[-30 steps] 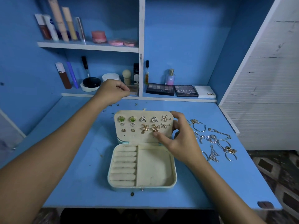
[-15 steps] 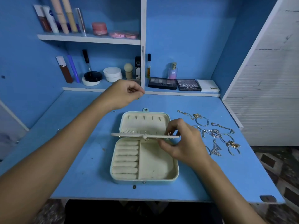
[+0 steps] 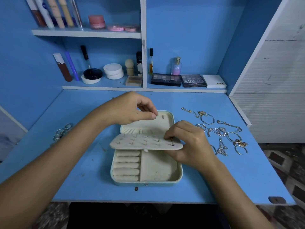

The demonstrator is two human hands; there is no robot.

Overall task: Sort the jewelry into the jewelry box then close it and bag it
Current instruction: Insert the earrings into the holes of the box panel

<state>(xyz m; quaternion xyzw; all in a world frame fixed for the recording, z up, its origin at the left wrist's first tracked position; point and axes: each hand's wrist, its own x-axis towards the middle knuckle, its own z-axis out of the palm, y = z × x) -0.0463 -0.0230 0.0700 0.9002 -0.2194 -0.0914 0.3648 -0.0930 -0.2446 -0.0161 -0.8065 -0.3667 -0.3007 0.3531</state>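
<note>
The cream jewelry box lies open on the blue desk. Its earring panel is folded forward over the tray, back side up, with earring posts sticking out of it. My right hand pinches the panel's right edge, thumb under and fingers on top by a post. My left hand hovers over the box lid with thumb and fingers pinched together; whether they hold something small cannot be told. Bracelets and chains lie right of the box. Several rings lie left of it.
Cosmetics stand on the shelves behind: makeup palettes, a perfume bottle, white jars and tubes. A white slatted cabinet bounds the desk on the right. A small dark bead lies at the desk's front edge.
The earring panel has swung from upright against the lid down over the tray, back side now up. My left hand moved right and nearer, over the lid.
</note>
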